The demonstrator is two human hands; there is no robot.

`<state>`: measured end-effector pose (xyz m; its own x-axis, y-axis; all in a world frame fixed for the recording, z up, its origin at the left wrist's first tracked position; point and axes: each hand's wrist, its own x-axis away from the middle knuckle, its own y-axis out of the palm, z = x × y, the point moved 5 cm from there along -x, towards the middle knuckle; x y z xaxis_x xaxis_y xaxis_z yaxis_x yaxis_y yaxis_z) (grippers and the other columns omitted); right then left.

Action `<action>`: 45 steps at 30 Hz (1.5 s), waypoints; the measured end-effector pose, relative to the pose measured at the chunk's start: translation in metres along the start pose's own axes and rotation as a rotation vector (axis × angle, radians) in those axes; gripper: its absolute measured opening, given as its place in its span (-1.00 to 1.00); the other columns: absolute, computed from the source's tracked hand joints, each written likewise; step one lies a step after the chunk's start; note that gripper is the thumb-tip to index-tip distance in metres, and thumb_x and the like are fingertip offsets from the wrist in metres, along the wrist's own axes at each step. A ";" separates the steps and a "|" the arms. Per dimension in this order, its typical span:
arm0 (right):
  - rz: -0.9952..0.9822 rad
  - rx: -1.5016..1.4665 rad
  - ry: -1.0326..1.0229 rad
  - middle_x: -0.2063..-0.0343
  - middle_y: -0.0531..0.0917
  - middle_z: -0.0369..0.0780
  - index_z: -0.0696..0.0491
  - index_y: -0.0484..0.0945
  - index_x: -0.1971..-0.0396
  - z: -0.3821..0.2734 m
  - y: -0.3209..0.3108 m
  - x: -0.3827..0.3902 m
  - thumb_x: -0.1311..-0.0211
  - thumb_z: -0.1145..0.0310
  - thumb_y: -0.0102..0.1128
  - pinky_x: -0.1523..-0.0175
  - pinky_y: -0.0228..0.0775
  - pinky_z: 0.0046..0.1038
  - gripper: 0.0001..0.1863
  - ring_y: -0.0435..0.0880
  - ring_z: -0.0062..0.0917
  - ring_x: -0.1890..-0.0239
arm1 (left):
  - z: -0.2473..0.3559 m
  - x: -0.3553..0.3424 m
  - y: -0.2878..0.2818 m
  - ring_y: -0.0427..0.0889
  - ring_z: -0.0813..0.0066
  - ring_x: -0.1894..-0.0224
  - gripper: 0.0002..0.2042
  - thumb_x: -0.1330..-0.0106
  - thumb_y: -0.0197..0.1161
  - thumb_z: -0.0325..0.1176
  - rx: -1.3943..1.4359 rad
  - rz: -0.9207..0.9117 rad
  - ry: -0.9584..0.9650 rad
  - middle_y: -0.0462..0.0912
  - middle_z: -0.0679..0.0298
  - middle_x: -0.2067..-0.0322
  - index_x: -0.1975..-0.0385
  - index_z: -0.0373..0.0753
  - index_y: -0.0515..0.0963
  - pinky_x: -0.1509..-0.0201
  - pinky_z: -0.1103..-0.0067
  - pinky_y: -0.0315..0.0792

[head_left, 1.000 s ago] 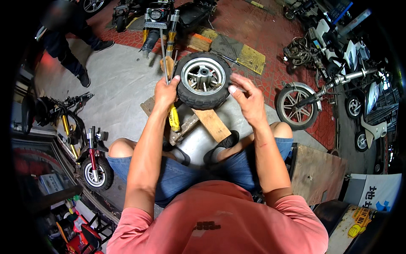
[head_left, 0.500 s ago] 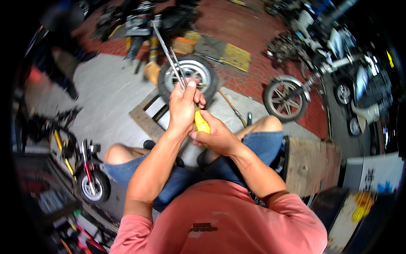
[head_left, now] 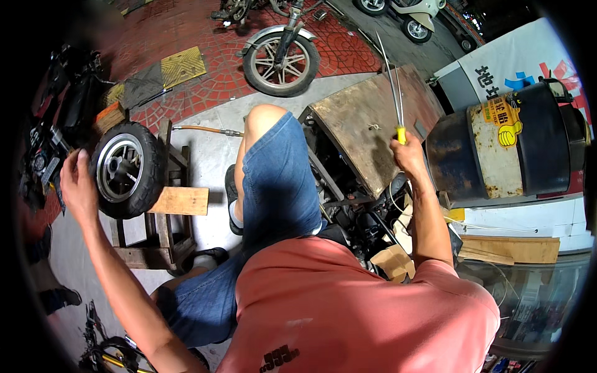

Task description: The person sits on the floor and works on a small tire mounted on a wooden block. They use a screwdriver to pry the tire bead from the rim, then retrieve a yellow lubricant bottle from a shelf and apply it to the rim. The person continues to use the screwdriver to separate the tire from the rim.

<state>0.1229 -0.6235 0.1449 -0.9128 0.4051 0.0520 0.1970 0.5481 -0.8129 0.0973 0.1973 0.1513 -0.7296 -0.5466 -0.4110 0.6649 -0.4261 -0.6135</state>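
My right hand (head_left: 408,153), stretched out to the right, is closed on a yellow-handled tool (head_left: 401,133). Two long thin metal shafts rise from it; whether both belong to one tool I cannot tell. They stand over the worn wooden top of a box (head_left: 385,118). At the far left my left hand (head_left: 79,183) holds nothing, its fingers stretched out and apart. It is beside a wheel with a black tyre (head_left: 148,177) and silver rim; whether it touches the tyre is unclear. The wheel rests against a low wooden frame (head_left: 158,256) with a small board (head_left: 186,201).
A rusty dark drum (head_left: 454,155) stands right of the box. An orange-brown hose (head_left: 202,129) lies beyond my knee. A motorbike's front wheel (head_left: 281,64) stands on red paving ahead. Cardboard (head_left: 393,262) and clutter lie below the box. A dark motorbike (head_left: 74,118) is at the left.
My view has turned right. My hands, together on the yellow-handled tool before, are now far apart: the right has carried it over the box, the left has let go and is beside the wheel.
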 end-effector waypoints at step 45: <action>-0.107 1.093 -1.816 0.52 0.69 -0.12 0.05 0.74 0.34 -0.580 0.089 0.179 -0.31 0.14 0.37 0.23 0.52 -0.19 -0.74 0.73 -0.18 0.37 | 0.036 0.061 0.061 0.15 -0.12 -0.58 0.03 -0.10 0.29 0.51 -0.632 -0.149 0.038 0.35 -0.08 -0.47 -0.39 -0.26 0.47 -0.57 -0.20 -0.05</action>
<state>0.1851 -0.0775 0.4185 -0.2782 -0.9446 0.1744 0.5098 -0.2991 -0.8066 0.0996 0.1117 0.1131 -0.8195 -0.4835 -0.3077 0.3423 0.0177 -0.9394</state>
